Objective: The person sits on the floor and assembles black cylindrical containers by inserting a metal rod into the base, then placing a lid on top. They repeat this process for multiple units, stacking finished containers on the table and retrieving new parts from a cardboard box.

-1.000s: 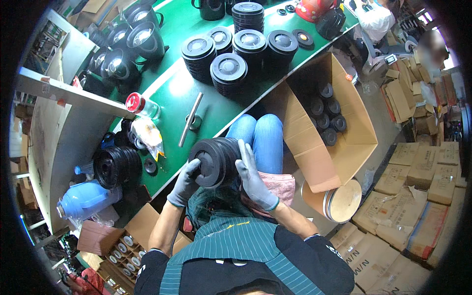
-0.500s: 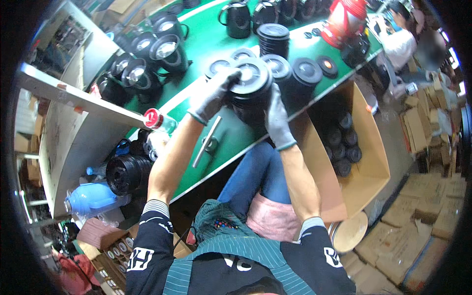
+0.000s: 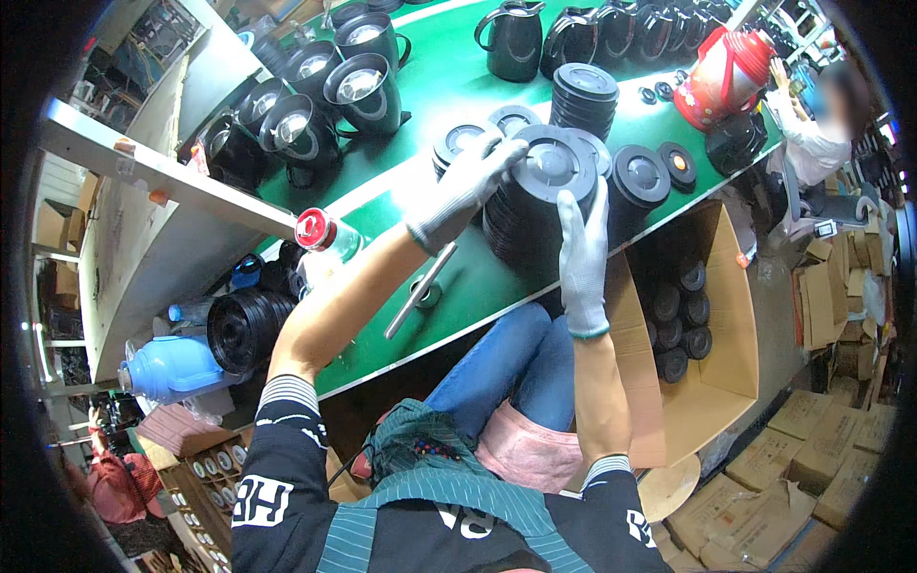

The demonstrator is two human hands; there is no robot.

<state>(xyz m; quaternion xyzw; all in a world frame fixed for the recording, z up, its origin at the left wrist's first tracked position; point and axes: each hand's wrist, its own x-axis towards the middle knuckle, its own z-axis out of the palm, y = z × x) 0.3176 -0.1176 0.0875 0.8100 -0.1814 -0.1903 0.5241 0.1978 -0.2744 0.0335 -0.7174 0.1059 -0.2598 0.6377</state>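
A tall stack of round black plastic lids stands near the front edge of the green table. My left hand, in a grey glove, grips the stack's left rim, its fingertips over the top lid. My right hand, gloved alike, rests against the near right side with fingers stretched out and the thumb at the rim. How far its fingers reach behind the stack is hidden. Close around are more lid stacks, among them a taller one behind and a shorter one to the right. A single lid lies beyond.
Black jugs stand at back left, more along the far side. A red flask sits at far right. Nearer are a metal rod and a red-capped jar. An open carton holds black round parts; a person works beyond.
The view has shifted, so the table things appear farther right. My right hand's thumb has come up to the top lid's near rim; my left hand stays at the left rim.
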